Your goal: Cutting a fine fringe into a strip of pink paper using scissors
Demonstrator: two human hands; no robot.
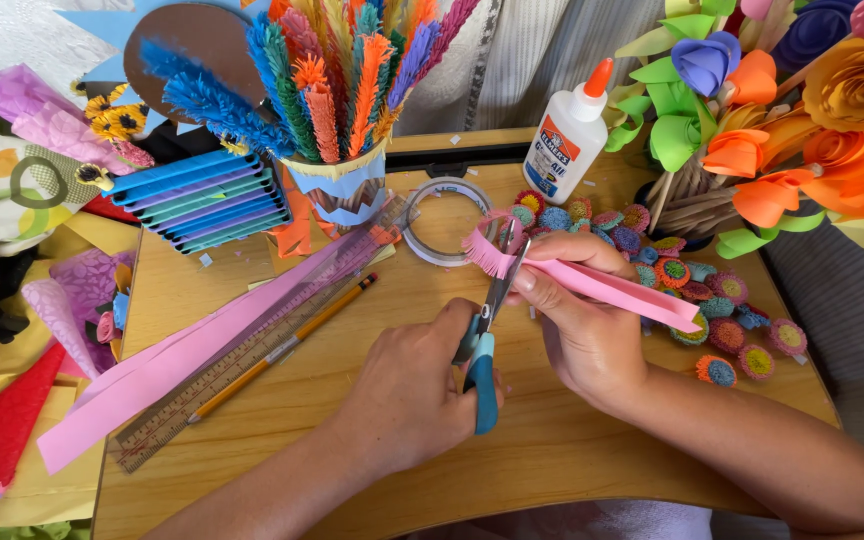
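— Grips? Strip location?
— We record the left hand (pixel 407 395) clenched on blue-handled scissors (pixel 484 345); the right hand (pixel 577 320) grasping the folded pink paper strip (pixel 617 288), held above the wooden surface (pixel 572 440), centre-right.

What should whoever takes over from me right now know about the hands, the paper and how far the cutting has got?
Left hand: closed on the blue-handled scissors, blades at the strip's fringed end.
Right hand: pinching the folded pink paper strip.
Done: a short fringe at the strip's far end.
Left: the rest of that strip is uncut; more pink strips lie under the clear ruler, with the pencil alongside.
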